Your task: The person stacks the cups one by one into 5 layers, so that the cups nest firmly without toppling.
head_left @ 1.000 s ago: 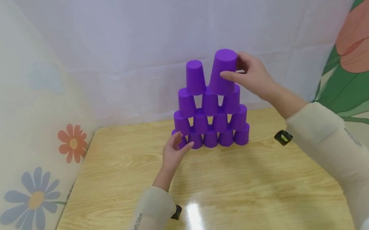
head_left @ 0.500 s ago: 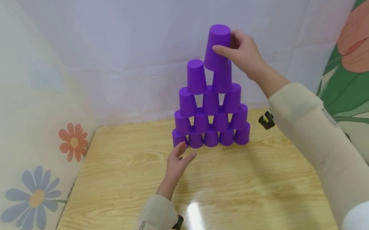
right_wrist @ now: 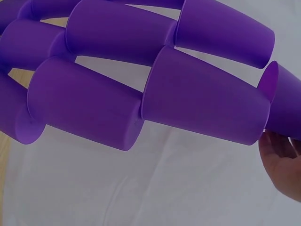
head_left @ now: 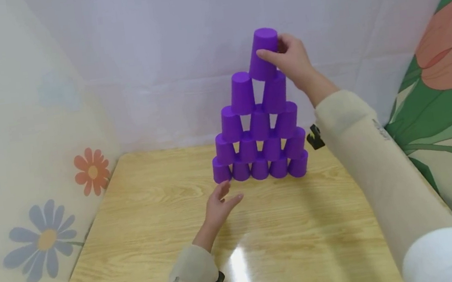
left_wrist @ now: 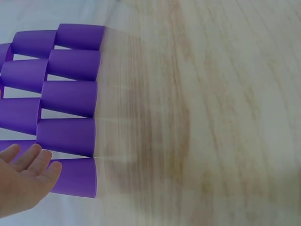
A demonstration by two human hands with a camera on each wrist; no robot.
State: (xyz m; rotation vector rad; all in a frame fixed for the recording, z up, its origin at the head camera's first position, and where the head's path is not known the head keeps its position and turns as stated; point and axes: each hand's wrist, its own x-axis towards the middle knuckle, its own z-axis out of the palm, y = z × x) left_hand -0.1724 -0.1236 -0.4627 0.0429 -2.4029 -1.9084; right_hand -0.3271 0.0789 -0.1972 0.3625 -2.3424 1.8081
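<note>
My right hand [head_left: 293,61] pinches an upside-down purple cup [head_left: 262,65], thumb on the near side, at the top of a cup pyramid. The cup is slightly tilted and overlaps the tops of two standing cups, the left one [head_left: 242,94] and the right one [head_left: 274,93]. In the right wrist view, the held cup [right_wrist: 289,106] shows its rim close to the end of the right-hand standing cup [right_wrist: 207,96]. My left hand [head_left: 218,210], fingers apart and holding nothing, hovers in front of the bottom-left cup [head_left: 221,170].
Below stand rows of upside-down purple cups, with a bottom row [head_left: 259,170] of several on the wooden table [head_left: 156,225]. Right behind the pyramid hangs a white cloth backdrop [head_left: 158,74]. Flower-printed panels [head_left: 47,240] bound the table at the left and right.
My right hand has risen and shifted left with a cup, leaving another cup standing at the right of the row below. My left hand has drawn back slightly from the bottom row.
</note>
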